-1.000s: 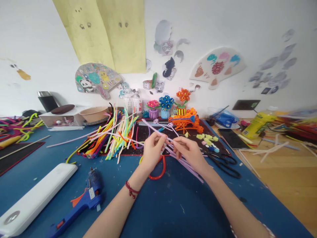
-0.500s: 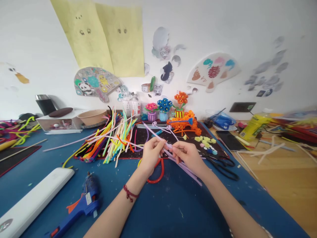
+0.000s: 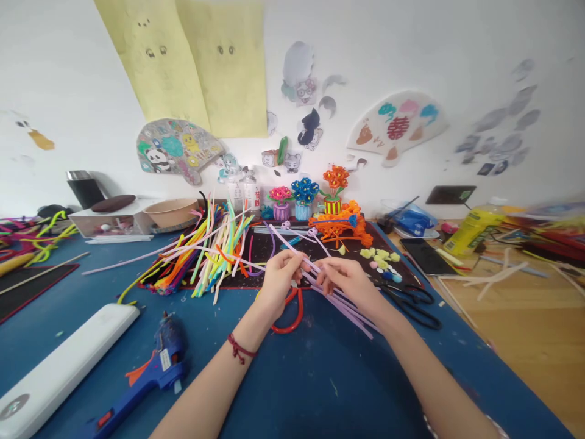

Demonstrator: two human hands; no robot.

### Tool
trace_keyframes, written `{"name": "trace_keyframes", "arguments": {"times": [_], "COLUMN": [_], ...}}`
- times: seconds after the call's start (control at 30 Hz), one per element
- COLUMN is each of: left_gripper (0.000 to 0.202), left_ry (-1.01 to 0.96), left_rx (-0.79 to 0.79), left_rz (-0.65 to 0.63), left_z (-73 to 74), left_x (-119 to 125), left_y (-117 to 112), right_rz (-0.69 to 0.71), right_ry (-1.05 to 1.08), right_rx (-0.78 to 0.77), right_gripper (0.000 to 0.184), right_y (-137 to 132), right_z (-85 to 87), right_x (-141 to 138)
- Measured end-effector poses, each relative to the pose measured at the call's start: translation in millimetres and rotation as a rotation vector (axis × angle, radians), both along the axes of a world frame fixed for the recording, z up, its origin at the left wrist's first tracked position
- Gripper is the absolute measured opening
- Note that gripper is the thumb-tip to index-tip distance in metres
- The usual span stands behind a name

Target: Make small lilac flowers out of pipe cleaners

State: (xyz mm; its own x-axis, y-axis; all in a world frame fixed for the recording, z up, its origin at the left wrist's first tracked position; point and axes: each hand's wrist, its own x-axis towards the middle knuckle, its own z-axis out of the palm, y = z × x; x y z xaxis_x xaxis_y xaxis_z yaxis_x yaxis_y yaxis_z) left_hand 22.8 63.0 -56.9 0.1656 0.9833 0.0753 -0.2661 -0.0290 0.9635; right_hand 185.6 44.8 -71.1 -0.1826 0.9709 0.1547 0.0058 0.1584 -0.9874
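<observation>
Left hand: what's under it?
A red loop juts out from beneath the left hand, lying on the blue table. The hand covers the rest, so what the loop belongs to can't be seen.

Table (image 3: 351,384) against a wall (image 3: 393,49)

Loose pipe cleaners (image 3: 353,320) lie under the right hand (image 3: 350,283), with scissors (image 3: 414,303) to its right. A glue gun (image 3: 158,369) lies left of the left hand (image 3: 281,280). A bundle (image 3: 228,250) sits left and farther back, a bowl (image 3: 171,214) behind it to the left. Three flower pots (image 3: 302,211) stand by the wall, a phone (image 3: 427,256) behind the scissors.
</observation>
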Motion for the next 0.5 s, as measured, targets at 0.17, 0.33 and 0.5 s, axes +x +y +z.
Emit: {"name": "trace_keyframes", "arguments": {"times": [0.17, 0.33, 0.5], "left_gripper": [0.027, 0.025, 0.025], "left_ry": [0.017, 0.041, 0.063], "left_rx": [0.021, 0.031, 0.046], "left_rz": [-0.003, 0.033, 0.014], "left_z": [0.2, 1.4, 3.2], "left_x": [2.9, 3.2, 2.3], "left_y": [-2.1, -2.1, -3.4], "right_rz": [0.018, 0.045, 0.204], "right_ry": [-0.081, -0.180, -0.124], "right_rx": [-0.013, -0.012, -0.071], "right_gripper": [0.045, 0.045, 0.046], "right_y": [-1.9, -2.3, -6.9], "right_z": [3.3, 2.9, 8.2], "right_x": [1.2, 2.9, 5.7]}}
